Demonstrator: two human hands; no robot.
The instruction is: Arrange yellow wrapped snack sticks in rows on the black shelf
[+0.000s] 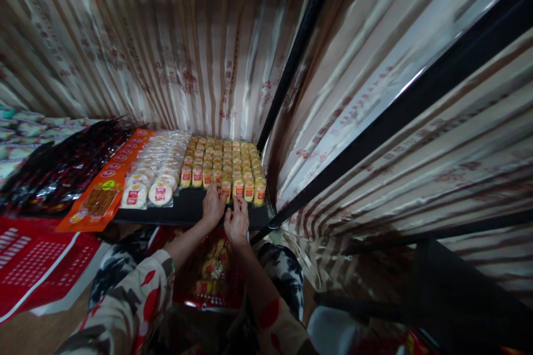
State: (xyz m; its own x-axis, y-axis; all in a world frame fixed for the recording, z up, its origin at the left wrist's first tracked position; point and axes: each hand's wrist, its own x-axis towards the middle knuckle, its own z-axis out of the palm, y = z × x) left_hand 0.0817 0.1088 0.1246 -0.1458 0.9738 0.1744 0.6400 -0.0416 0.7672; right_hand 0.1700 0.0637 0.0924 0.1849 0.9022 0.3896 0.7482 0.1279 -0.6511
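Shelf [187,206], bare along part of its front edge, carries white packs [25,136] at the far left, blurred, then dark packs [62,169] in a slanting heap, with a red bag [45,260] below. Next come orange packs [94,202], overlapping, their front end jutting past the shelf edge, so the left sleeve is best held clear of that corner. Beside them lie two columns of round packs [160,191]; a left elbow tucked in should spare them. The yellow packs [238,187] stand on the shelf in close columns, labels forward, those at the right of the front row nearer the edge. The left hand [214,205] is at that row, its fingers bent in against a pack near the middle; whether they pinch it or only press, I cannot tell. Below, a lap bag [185,285] shows yellow pieces inside. The right hand [236,223] is just beside, fingers loosely bent and slightly apart, tips at the foot of the neighbouring pack; any grip cannot be made out. A light, low touch seems right, since narrow packs could tip: one hand steadies neighbours while the other shifts a single pack. Near the black pole [287,83], room sideways looks tight.
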